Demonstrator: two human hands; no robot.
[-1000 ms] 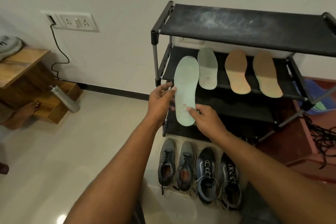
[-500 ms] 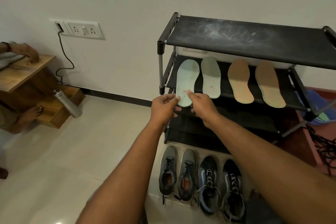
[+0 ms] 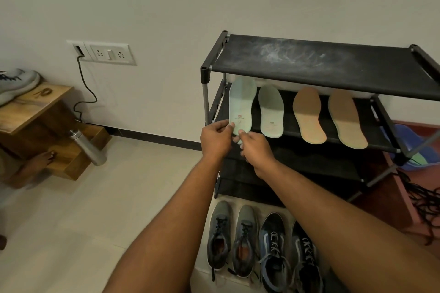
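Both hands are engaged on one item. The left hand (image 3: 215,139) and the right hand (image 3: 256,150) each pinch the heel end of a pale green flat foam insole (image 3: 241,104), thumb tips on its upper face.

The insole sits at the left end of the second tier of the black fabric-and-tube shoe rack (image 3: 309,64). Its heel is at that tier's front edge and its toe is under the rack's top tier. Whether its whole length rests on the tier cannot be told.

Its long axis runs front to back across the rack, straight away from the grip. The left hand holds the heel's left edge, close to the rack's front left post (image 3: 206,104). The right hand holds the heel tip.

A matching pale green insole (image 3: 271,112) lies just beside it, toward the rack's middle, roughly parallel and not touching. Tan flat insoles (image 3: 308,115) lie further toward the rack's right end.

Judgement: only setting down and letting go remain. Any sideways drift toward the rack's middle would overlap the neighbouring insole.
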